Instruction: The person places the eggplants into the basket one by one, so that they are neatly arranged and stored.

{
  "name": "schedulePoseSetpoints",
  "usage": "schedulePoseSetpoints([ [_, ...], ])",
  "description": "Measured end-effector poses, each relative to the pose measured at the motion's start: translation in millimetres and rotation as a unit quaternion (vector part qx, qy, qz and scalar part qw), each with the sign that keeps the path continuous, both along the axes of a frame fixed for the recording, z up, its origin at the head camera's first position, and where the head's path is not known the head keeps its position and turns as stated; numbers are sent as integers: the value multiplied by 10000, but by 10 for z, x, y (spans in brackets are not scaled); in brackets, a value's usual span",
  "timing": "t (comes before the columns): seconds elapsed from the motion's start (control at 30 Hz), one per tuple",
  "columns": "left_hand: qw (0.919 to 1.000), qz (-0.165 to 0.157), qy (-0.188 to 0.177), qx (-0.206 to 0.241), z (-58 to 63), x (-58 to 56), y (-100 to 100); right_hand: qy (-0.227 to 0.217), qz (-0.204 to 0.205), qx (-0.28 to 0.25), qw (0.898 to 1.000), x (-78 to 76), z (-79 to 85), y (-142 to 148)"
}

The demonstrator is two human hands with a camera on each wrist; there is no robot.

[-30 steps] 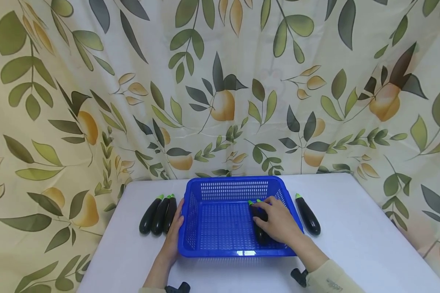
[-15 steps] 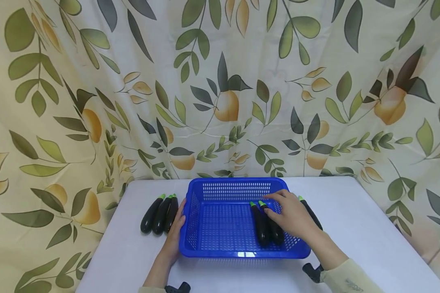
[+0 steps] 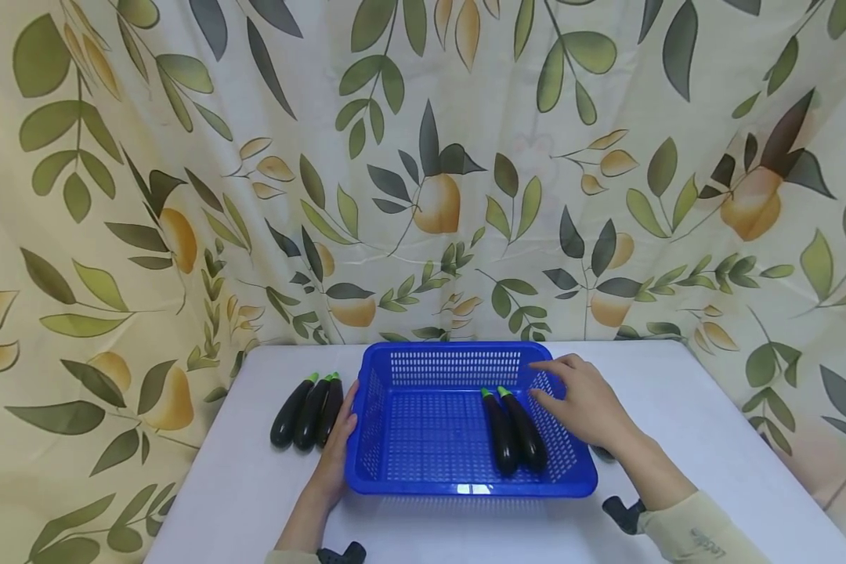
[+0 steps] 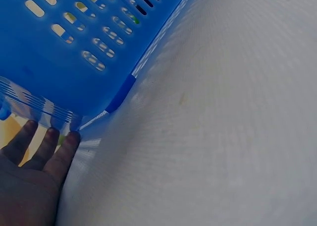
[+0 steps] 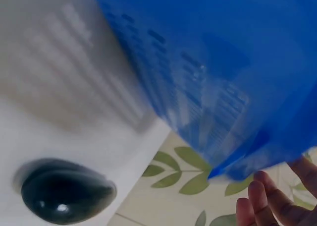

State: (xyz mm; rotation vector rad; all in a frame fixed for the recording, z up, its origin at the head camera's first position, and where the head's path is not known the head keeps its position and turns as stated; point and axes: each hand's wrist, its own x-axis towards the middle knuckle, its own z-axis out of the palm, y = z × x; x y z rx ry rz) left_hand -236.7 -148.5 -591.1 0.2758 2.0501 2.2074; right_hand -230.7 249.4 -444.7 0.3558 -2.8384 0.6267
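A blue plastic basket (image 3: 458,348) stands on the white table, two dark eggplants side by side in its right half: one (image 3: 502,439) nearer the middle, the other (image 3: 525,435) by the right wall. My left hand (image 3: 338,446) rests on the basket's left side; in the left wrist view its straight fingers (image 4: 64,154) touch the perforated wall. Over the right rim hovers my right hand (image 3: 588,403), thumb and fingers spread, holding nothing. Beneath it, outside the basket, lies another eggplant (image 5: 67,194), mostly hidden by the hand in the head view.
Left of the basket, close to my left hand, three eggplants (image 3: 310,415) lie together with their green ends pointing away. A curtain (image 3: 423,196) printed with leaves and fruit hangs behind the table (image 3: 233,509).
My right hand has let go of the eggplant in the basket and drawn back to the right, over the rim. The left hand keeps its place on the basket.
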Motion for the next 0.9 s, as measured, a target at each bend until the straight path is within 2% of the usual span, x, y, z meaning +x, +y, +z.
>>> schedulePoseSetpoints([
  [0.6, 9998, 121, -50, -175, -5, -9, -7, -355, -414, 32, 9985, -43, -61, 322],
  [0.9, 9999, 93, -39, -114, -17, -12, 4, -260, -527, 111, 9982, -52, -107, 432],
])
